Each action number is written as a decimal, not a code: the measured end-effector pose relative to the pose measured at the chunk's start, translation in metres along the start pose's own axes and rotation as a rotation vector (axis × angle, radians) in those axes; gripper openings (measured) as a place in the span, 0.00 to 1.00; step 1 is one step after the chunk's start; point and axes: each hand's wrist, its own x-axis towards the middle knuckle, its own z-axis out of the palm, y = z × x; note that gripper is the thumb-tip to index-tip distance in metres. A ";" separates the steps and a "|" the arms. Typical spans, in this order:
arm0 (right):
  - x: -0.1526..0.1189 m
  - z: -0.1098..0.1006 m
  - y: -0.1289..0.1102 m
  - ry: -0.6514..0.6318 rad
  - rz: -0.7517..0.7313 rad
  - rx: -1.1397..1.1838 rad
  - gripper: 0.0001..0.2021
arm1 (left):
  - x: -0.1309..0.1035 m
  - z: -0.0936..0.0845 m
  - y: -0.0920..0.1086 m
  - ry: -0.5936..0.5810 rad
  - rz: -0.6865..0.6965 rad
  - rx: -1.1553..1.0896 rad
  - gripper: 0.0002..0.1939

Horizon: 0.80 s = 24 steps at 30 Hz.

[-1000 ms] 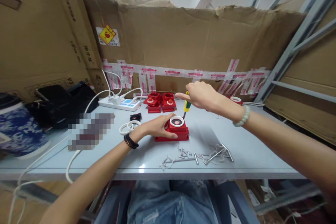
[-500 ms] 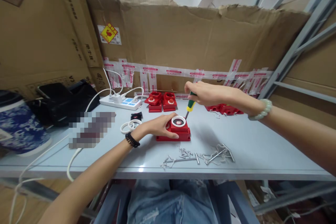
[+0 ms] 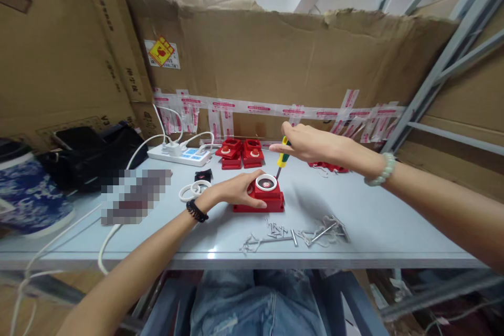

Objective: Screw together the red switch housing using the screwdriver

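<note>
A red housing [image 3: 258, 202] lies on the table, with a white ring [image 3: 266, 182] around a dark round centre on its top. My left hand [image 3: 241, 189] grips the housing from the left, thumb along its front. In my right hand [image 3: 298, 143] is a screwdriver [image 3: 282, 159] with a green and yellow handle, held upright with its index finger stretched to the left. The screwdriver's shaft goes down to the housing's back right corner, beside the ring; its tip is hidden. Small screws [image 3: 276, 229] lie in front of the housing.
Metal T-shaped bars [image 3: 323, 234] lie near the front edge. White rings [image 3: 190, 191] and a black piece [image 3: 203, 175] are to the left. Behind stand red parts [image 3: 252, 154], a power strip [image 3: 179, 155] and a cardboard wall [image 3: 252, 58]. A blue-white cup [image 3: 31, 194] is far left.
My right index finger has stretched out to the left off the screwdriver handle. The whole view has shifted slightly; my left hand still holds the housing.
</note>
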 end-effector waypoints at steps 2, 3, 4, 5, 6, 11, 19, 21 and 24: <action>0.003 0.005 -0.002 0.092 0.107 -0.088 0.22 | 0.000 0.000 -0.001 0.003 0.009 0.001 0.34; 0.003 0.006 -0.002 0.109 0.131 -0.101 0.21 | 0.000 0.000 -0.001 0.002 0.010 0.004 0.34; 0.004 0.006 -0.002 0.102 0.130 -0.089 0.19 | 0.000 0.000 -0.001 0.001 0.010 0.006 0.35; 0.004 0.005 -0.001 0.075 0.103 -0.056 0.17 | 0.000 0.000 -0.002 0.000 0.011 0.006 0.35; 0.003 0.002 0.001 0.039 0.059 -0.011 0.15 | 0.000 0.000 -0.002 -0.002 0.012 0.005 0.35; -0.002 -0.006 0.005 -0.094 -0.144 0.125 0.12 | 0.000 0.000 -0.001 0.007 -0.012 0.021 0.37; 0.002 0.002 -0.007 0.061 0.152 -0.147 0.18 | 0.000 0.000 -0.001 0.003 0.008 -0.020 0.36; 0.003 -0.001 -0.006 0.026 0.054 -0.058 0.15 | -0.001 0.000 -0.001 0.004 0.011 -0.021 0.34; 0.003 -0.006 -0.002 -0.030 -0.150 0.088 0.12 | -0.001 -0.001 -0.001 0.002 0.000 -0.008 0.33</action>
